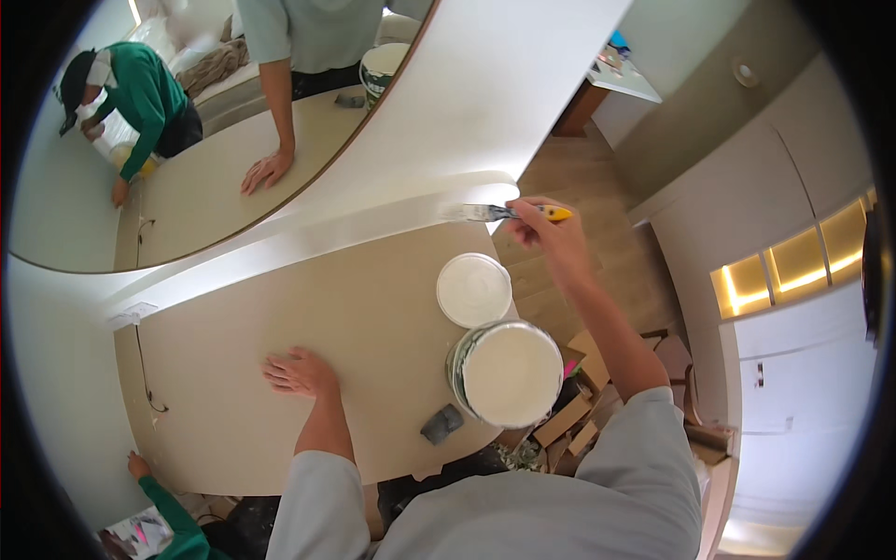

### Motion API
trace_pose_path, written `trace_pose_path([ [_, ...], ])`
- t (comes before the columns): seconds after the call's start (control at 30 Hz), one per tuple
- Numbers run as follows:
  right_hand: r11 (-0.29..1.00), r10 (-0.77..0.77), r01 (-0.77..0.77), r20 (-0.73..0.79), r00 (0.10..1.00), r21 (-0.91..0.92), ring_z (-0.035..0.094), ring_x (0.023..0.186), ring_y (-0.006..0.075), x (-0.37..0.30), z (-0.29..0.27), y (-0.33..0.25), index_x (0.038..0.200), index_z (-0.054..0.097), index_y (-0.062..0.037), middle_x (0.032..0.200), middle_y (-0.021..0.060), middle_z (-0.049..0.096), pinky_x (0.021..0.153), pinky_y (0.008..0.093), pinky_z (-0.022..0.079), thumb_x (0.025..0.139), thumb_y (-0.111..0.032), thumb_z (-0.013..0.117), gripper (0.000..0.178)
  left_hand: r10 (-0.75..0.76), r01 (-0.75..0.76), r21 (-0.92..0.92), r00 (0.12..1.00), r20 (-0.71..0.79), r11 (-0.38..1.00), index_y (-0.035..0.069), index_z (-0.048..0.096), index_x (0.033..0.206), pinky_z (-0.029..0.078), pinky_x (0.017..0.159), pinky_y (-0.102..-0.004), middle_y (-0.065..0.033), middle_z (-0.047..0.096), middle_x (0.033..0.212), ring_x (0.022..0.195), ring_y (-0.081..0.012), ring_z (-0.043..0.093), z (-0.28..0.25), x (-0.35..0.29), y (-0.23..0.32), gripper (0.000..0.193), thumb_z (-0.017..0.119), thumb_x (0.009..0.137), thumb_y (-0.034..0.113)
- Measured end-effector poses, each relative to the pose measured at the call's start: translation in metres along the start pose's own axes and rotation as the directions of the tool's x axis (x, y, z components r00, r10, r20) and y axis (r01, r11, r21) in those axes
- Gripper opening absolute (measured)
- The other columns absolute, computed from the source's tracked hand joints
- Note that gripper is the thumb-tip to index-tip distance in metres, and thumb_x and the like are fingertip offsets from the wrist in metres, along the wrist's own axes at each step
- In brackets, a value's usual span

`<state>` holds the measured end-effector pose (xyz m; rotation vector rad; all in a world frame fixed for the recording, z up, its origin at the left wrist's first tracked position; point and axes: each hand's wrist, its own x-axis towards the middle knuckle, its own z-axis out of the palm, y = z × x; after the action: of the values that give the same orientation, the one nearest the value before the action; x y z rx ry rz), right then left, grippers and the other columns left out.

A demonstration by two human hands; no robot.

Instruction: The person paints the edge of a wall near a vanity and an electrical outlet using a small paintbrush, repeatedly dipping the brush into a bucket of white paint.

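My right hand (549, 229) grips a paintbrush (485, 213) with a yellow-tipped handle. Its pale bristles are at the white wall strip (373, 217) that runs below the mirror, close to the strip's right end; whether they touch it I cannot tell. Flat on the beige tabletop (373, 289) lies my left hand (297, 373), fingers spread and holding nothing. An uncovered bucket of cream-white paint (513, 375) stands at the tabletop's right side. Just beyond it is a round white lid (474, 290). A dark grey crumpled pad (441, 425) rests left of the bucket.
A large mirror (215, 149) hangs above the tabletop, reflecting me and a co-worker. That person's green sleeve (163, 504) reaches in at lower left. A black cable (142, 364) hangs from a wall socket (140, 310). Cardboard pieces (565, 418) lie below the bucket's right.
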<state>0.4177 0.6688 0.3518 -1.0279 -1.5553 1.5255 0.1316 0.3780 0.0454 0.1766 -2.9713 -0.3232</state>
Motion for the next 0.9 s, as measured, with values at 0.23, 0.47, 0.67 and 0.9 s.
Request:
trace_pose_path([
  [0.23, 0.997, 0.057, -0.050, 0.134, 0.989, -0.052, 0.060, 0.063, 0.0082, 0.104, 0.061, 0.053, 0.103, 0.076, 0.0036, 0.080, 0.0090, 0.075, 0.056, 0.0235, 0.048, 0.098, -0.016, 0.071, 0.021, -0.012, 0.015, 0.042, 0.997, -0.075, 0.999, 0.006, 0.041, 0.157, 0.022, 0.127, -0.0537, -0.0177, 0.038, 0.165, 0.155, -0.0341, 0.031, 0.019, 0.005, -0.001, 0.060, 0.044, 0.107, 0.040],
  [0.47, 0.999, 0.044, -0.039, 0.180, 0.983, -0.031, 0.060, 0.063, 0.0082, 0.130, 0.089, 0.077, 0.099, 0.076, 0.0043, 0.078, 0.0087, 0.074, 0.056, 0.0234, 0.048, 0.097, -0.018, 0.071, 0.023, -0.009, 0.012, 0.059, 0.999, -0.045, 0.998, 0.008, 0.039, 0.159, 0.020, 0.129, -0.0524, -0.0157, 0.035, 0.168, 0.157, -0.0324, 0.028, 0.014, 0.004, 0.010, 0.059, 0.044, 0.108, 0.038],
  [0.67, 0.998, 0.039, -0.027, 0.197, 0.980, -0.064, 0.060, 0.063, 0.0088, 0.138, 0.105, 0.087, 0.103, 0.077, 0.0036, 0.078, 0.0089, 0.073, 0.056, 0.0230, 0.048, 0.098, -0.018, 0.070, 0.023, -0.022, 0.025, 0.053, 0.999, -0.043, 0.998, 0.010, 0.038, 0.160, 0.019, 0.130, -0.0520, -0.0155, 0.033, 0.169, 0.158, -0.0318, 0.027, 0.017, 0.007, 0.006, 0.060, 0.044, 0.108, 0.039],
  [0.9, 0.993, 0.040, -0.028, 0.103, 0.994, -0.113, 0.061, 0.062, 0.0078, 0.146, 0.082, 0.097, 0.100, 0.077, 0.0036, 0.076, 0.0091, 0.074, 0.054, 0.0223, 0.047, 0.097, -0.018, 0.070, 0.023, -0.044, 0.044, 0.074, 0.999, 0.003, 0.996, 0.010, 0.038, 0.160, 0.019, 0.130, -0.0507, -0.0153, 0.032, 0.170, 0.158, -0.0314, 0.027, 0.007, 0.005, 0.013, 0.060, 0.042, 0.108, 0.040],
])
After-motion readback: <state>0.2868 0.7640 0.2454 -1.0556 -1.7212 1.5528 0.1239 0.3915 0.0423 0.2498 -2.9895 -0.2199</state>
